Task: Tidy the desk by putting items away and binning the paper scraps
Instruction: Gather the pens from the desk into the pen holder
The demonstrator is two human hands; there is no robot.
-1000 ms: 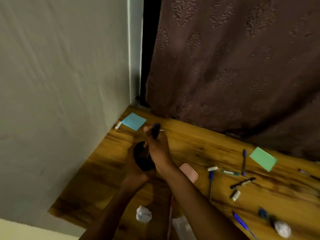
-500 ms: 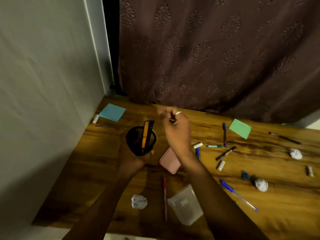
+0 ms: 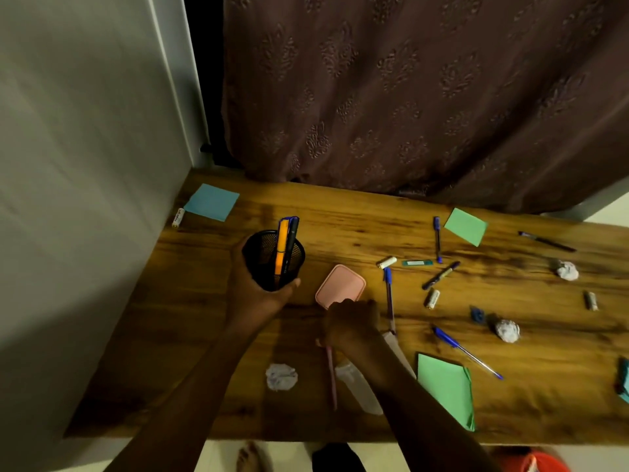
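There is just one camera. It sits on the person's head and looks forward and down onto the wooden desk (image 3: 340,216). It is close, so both arms reach in from the near edge. The left hand (image 3: 258,294) holds the black cup (image 3: 272,264) left of the middle, and the right hand (image 3: 350,321) is near the middle. The wide view also takes in the wall (image 3: 85,165) on the left, the curtain (image 3: 408,97) on the far side and a strip of floor (image 3: 219,453) at the near edge.

The pen cup (image 3: 272,264) is gripped by the left hand (image 3: 253,296), the pink pen (image 3: 332,379) by the right hand (image 3: 352,323).
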